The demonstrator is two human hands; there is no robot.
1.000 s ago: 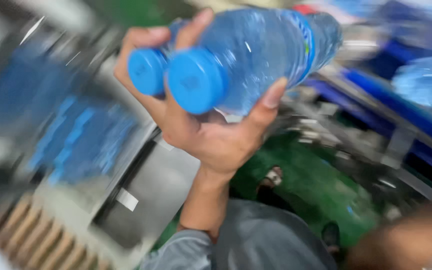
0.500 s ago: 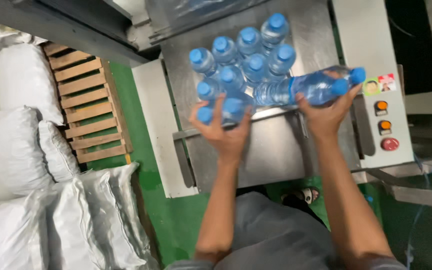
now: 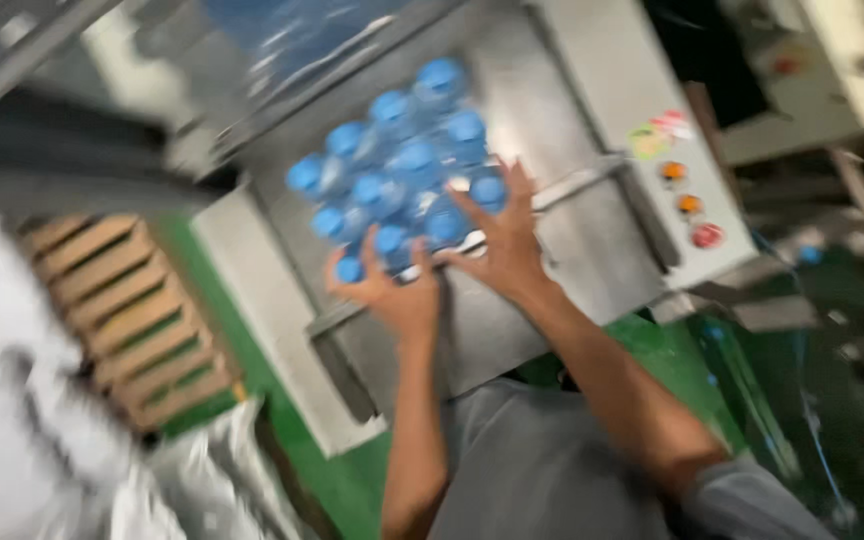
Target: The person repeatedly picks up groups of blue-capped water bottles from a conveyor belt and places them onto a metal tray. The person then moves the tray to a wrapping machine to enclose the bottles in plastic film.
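— Where are the bottles (image 3: 402,170)?

— Upper middle of the frame, standing cap-up on the metal table (image 3: 572,250) (blurred, so no count).

— And the hands?

— Both spread open at the cluster's near edge. The left hand (image 3: 397,290) touches the lowest caps; the right hand (image 3: 502,240) rests against the lower right ones, reaching slightly deeper.

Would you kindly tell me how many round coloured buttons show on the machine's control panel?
3, in a column on the white control panel: upper orange button, middle orange button, lower red button. Blur may hide others.
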